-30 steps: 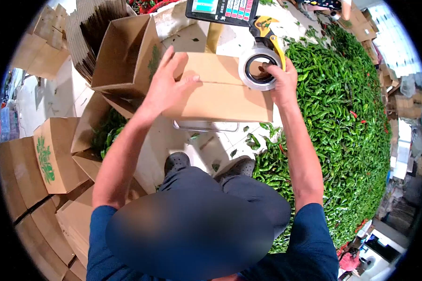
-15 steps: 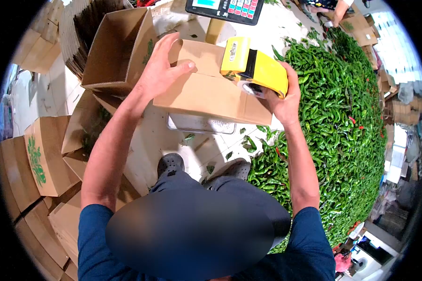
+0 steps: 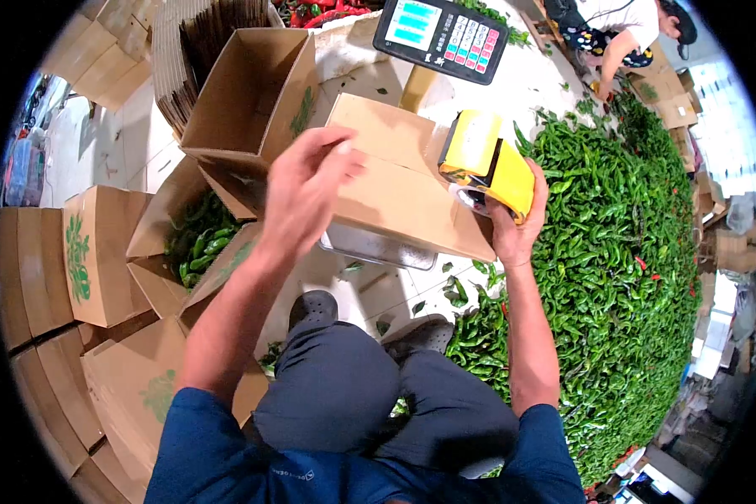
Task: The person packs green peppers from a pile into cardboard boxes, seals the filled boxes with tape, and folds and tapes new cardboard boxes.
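A closed cardboard carton (image 3: 395, 189) rests on a scale's metal platform (image 3: 382, 249) in front of me. My right hand (image 3: 519, 237) grips a yellow tape dispenser (image 3: 506, 178), with its roll at the lower side, over the carton's right end. Over the carton's left end is my left hand (image 3: 302, 197), a little blurred, its fingers partly spread and nothing in them. Whether it touches the cardboard I cannot tell. The scale's display and keypad (image 3: 442, 38) stand beyond the carton.
Green peppers (image 3: 609, 277) form a large heap on the right. An open carton (image 3: 248, 92) stands at left; below it, another holds green peppers (image 3: 202, 244). Closed cartons (image 3: 105, 252) are stacked farther left, flattened cardboard (image 3: 172, 67) behind. Another person (image 3: 622, 42) bends at upper right.
My left hand has come off the carton's far left edge toward me. The dispenser in my right hand stays near the carton's right end. The view has shifted, showing more of the other person.
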Tool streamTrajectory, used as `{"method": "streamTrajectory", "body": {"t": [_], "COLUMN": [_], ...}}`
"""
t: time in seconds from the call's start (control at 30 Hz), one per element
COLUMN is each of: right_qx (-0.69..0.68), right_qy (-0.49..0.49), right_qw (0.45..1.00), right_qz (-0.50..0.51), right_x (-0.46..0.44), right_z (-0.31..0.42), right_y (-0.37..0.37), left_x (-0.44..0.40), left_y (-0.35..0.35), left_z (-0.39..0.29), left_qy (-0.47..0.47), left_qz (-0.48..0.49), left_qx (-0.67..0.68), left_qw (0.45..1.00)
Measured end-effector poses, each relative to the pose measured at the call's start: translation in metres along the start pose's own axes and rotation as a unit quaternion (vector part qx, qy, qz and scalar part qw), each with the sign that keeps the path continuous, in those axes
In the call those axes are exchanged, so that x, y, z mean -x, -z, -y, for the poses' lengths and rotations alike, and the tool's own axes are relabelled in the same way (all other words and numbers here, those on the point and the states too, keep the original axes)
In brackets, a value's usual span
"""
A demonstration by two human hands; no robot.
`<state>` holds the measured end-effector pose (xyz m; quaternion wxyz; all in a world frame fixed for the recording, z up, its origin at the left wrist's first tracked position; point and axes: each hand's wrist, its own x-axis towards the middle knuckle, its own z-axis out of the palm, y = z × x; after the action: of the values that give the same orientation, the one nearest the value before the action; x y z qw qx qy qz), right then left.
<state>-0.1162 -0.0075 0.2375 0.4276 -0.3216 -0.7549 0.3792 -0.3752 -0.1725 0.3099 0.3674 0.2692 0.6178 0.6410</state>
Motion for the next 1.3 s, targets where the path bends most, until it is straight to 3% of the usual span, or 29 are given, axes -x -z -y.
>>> {"method": "streamTrajectory", "body": {"t": [0.07, 0.17, 0.3, 0.5, 0.6, 0.63, 0.7, 0.8, 0.9, 0.97, 1.07, 1.2, 1.3], "right_qx": [-0.007, -0.067, -0.051, -0.023, 0.074, 0.029, 0.004, 0.038, 0.062, 0.073, 0.077, 0.122, 0.125], "right_qy": [0.004, -0.031, 0.011, 0.035, 0.014, 0.022, -0.034, -0.044, -0.056, -0.049, -0.087, -0.110, -0.109], "right_qw": [1.000, 0.997, 0.999, 0.999, 0.997, 0.998, 0.999, 0.998, 0.996, 0.996, 0.993, 0.984, 0.981], "right_qz": [0.008, 0.001, 0.009, 0.002, -0.027, -0.043, -0.041, -0.038, -0.020, -0.003, 0.015, 0.062, 0.103], "right_x": [-0.001, -0.001, -0.004, -0.003, -0.002, -0.001, 0.004, 0.006, 0.002, 0.003, 0.001, -0.005, -0.013], "right_z": [0.006, 0.015, 0.024, 0.019, 0.020, 0.015, 0.012, 0.017, 0.020, 0.019, 0.027, 0.041, 0.054], "right_y": [-0.001, -0.006, -0.006, -0.005, -0.006, -0.006, -0.001, -0.006, -0.006, 0.001, 0.000, -0.003, -0.010], "left_x": [-0.017, -0.034, -0.036, -0.037, -0.037, -0.037, -0.057, -0.086, -0.069, -0.069, -0.071, -0.071, -0.071], "left_y": [-0.022, -0.051, -0.069, -0.073, -0.039, -0.017, 0.063, 0.138, 0.109, 0.102, 0.097, 0.101, 0.099], "left_z": [-0.023, -0.041, -0.044, -0.041, -0.043, -0.057, -0.062, 0.043, 0.100, 0.109, 0.116, 0.120, 0.140], "left_qy": [0.179, 0.284, 0.257, 0.092, -0.164, -0.192, -0.107, 0.092, 0.068, 0.038, -0.138, -0.175, -0.225], "left_qz": [0.089, 0.128, 0.136, 0.107, 0.030, 0.005, -0.042, -0.161, -0.156, -0.171, -0.246, -0.238, -0.264], "left_qx": [0.124, 0.160, 0.091, -0.109, -0.324, -0.220, -0.054, -0.110, -0.131, -0.217, -0.369, -0.545, -0.562], "left_qw": [0.972, 0.937, 0.952, 0.984, 0.931, 0.956, 0.992, 0.976, 0.977, 0.960, 0.886, 0.785, 0.751]}}
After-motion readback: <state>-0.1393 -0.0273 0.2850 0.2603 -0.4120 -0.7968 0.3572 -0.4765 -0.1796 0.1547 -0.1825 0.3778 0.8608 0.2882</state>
